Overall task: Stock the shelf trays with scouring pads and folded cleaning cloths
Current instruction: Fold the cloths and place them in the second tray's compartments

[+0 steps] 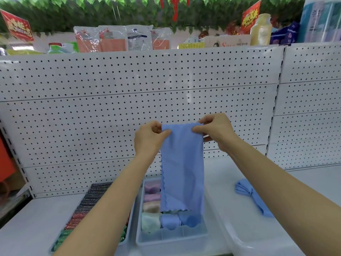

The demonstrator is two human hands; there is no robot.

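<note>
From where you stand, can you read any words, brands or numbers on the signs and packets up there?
Nothing reads clearly.
Left red sign: yellow characters, too blurred.
Right red sign: yellow characters, too blurred.
White packet: dark print, too small.
Cardboard box: a red "S", the rest unreadable.
Tall blue pack: characters too blurred.

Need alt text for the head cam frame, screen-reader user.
Both hands, left hand and right hand, pinch the top corners of a blue cloth hanging over a clear divided tray of rolled pastel cloths. A tray of scouring pads sits left; another blue cloth lies right, white pegboard behind.
</note>
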